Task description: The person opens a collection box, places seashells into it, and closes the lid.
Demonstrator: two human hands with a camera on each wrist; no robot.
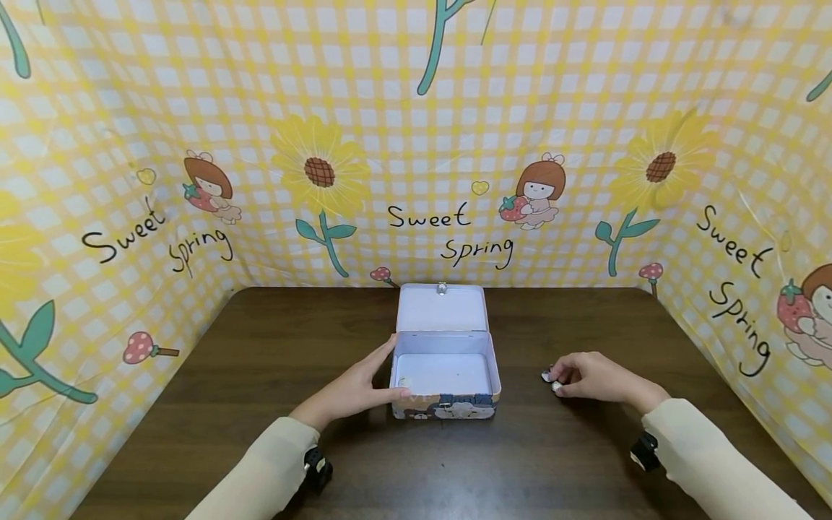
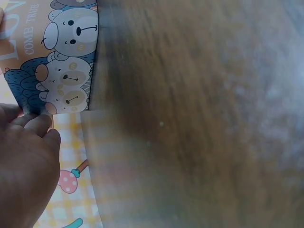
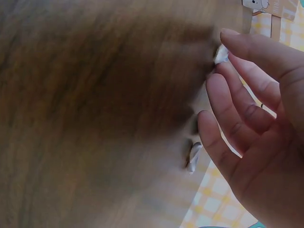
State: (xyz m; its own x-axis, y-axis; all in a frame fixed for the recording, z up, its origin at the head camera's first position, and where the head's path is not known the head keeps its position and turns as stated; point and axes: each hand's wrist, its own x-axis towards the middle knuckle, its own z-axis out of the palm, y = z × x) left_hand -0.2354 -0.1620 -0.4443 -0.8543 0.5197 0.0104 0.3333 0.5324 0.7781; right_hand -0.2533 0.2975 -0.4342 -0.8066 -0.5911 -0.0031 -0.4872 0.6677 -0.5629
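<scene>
A tin box (image 1: 447,410) with its lid raised stands mid-table; its inside is pale and its outer wall has printed bears. My left hand (image 1: 354,390) grips its left side, the thumb over the front rim and the fingers along the outer wall. In the left wrist view, the fingertips (image 2: 40,124) meet the printed wall. Right of the box, my right hand (image 1: 594,377) is low over the table. A small shiny white piece (image 3: 222,54) sits between its thumb and index finger. A second white piece (image 3: 194,156) lies on the table near the little finger.
The dark wooden table (image 1: 292,325) reaches back to a yellow checked cloth (image 1: 416,144) that hangs behind and at both sides. The open lid (image 1: 442,310) leans back behind the box. Each wrist wears a small black camera, one on the left sleeve (image 1: 317,469).
</scene>
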